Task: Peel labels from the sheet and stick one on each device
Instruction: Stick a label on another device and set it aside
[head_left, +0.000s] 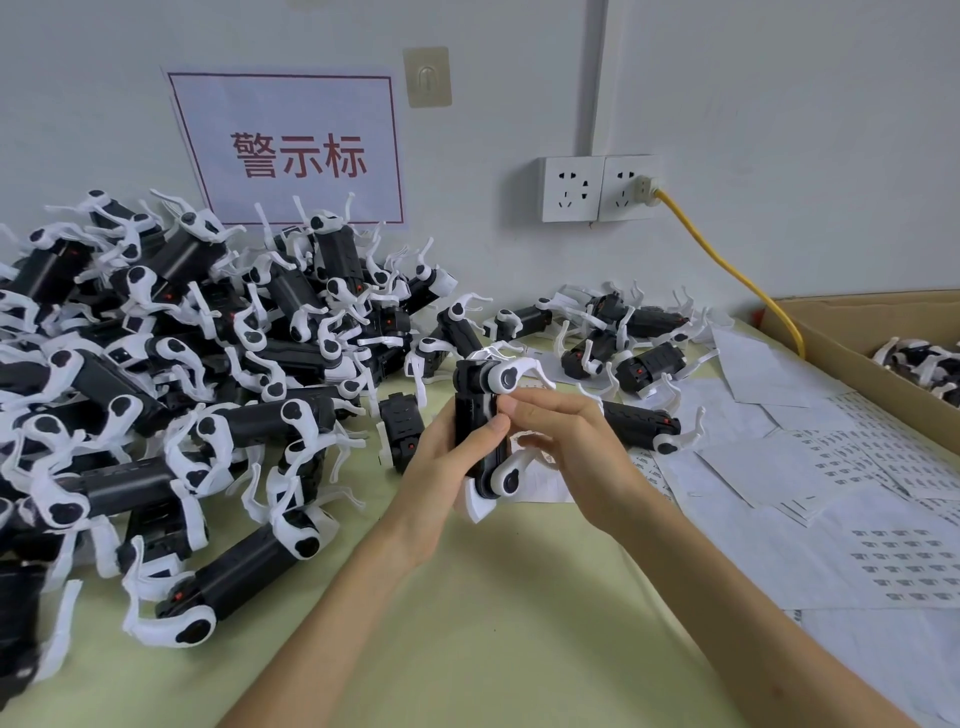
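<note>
1. Left hand (447, 467): wrapped round a black-and-white device (475, 415), holding it upright above the near middle of the table (467, 623).
2. Right hand (566, 441): fingertips bunched narrow, pinching the device's upper right edge; anything under them too small to tell.
3. Label sheets (893, 561): spread flat on the right, overlapping.
4. Pile of devices (156, 364): heaped on the left; smaller group (623, 338) far, right of middle.
5. Cardboard box (831, 332): far right, more devices inside.
</note>
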